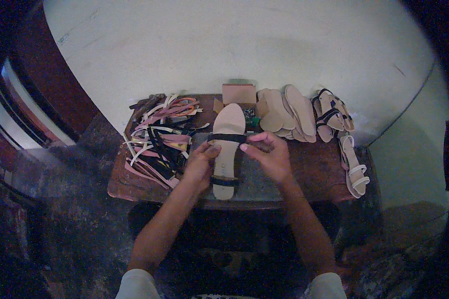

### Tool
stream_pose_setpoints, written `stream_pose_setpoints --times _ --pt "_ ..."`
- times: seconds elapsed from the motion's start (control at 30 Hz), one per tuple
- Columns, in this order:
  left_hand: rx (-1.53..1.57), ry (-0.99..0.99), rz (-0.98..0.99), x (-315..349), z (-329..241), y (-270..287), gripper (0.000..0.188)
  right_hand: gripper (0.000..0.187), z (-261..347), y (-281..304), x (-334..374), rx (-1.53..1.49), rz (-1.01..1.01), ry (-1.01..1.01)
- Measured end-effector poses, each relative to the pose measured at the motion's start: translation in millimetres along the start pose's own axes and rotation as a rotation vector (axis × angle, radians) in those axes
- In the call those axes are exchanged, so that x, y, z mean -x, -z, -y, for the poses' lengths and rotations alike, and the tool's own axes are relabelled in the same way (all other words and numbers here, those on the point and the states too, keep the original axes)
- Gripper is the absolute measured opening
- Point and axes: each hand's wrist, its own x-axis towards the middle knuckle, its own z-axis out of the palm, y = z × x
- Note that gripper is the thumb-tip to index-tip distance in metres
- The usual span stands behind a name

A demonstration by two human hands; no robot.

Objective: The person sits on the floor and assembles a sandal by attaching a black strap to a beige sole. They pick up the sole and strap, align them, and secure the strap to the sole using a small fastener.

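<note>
A beige sandal sole (228, 159) stands lengthwise before me, toe end away. One black strap (227, 138) crosses it near the middle, and a second black strap (225, 181) lies across the heel end. My left hand (202, 162) grips the sole's left edge, its thumb on top beside the front strap. On the other side, my right hand (270, 155) is closed in a pinch at the right end of that front strap. The sole's underside is hidden.
A brown wooden table (312, 172) stands against a pale wall (244, 45). Loose straps (159, 139) in black, white and pink heap at left. Behind the sole is an open cardboard box (238, 93). Stacked beige soles (297, 112), black-strapped sandals (333, 112) and a white-strapped sandal (353, 167) lie right.
</note>
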Motion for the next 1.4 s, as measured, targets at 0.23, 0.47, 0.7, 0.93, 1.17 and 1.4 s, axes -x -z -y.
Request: stream_pose_setpoints --times 0.23,0.47,0.7,0.93,1.17,1.4 --pt "0.070 0.035 -0.007 -6 -1 14 0.030 0.022 12 29 -8 -0.084 -0.051 -0.174" --pt "0.049 0.017 -0.031 -3 0 8 0.029 0.019 -26 40 -7 0.662 -0.007 -0.048" --pt "0.026 0.070 -0.028 -2 1 9 0.032 0.017 -31 21 -3 0.949 0.088 -0.080" --pt "-0.019 0.100 -0.042 6 -4 0 0.031 0.022 -20 16 -3 1.047 0.027 0.002" --pt "-0.001 0.081 -0.048 5 -2 0 0.031 0.014 -31 17 -5 0.848 -0.090 -0.041" --pt "-0.008 0.069 -0.045 2 2 3 0.029 0.016 -32 21 -6 0.843 -0.116 -0.001"
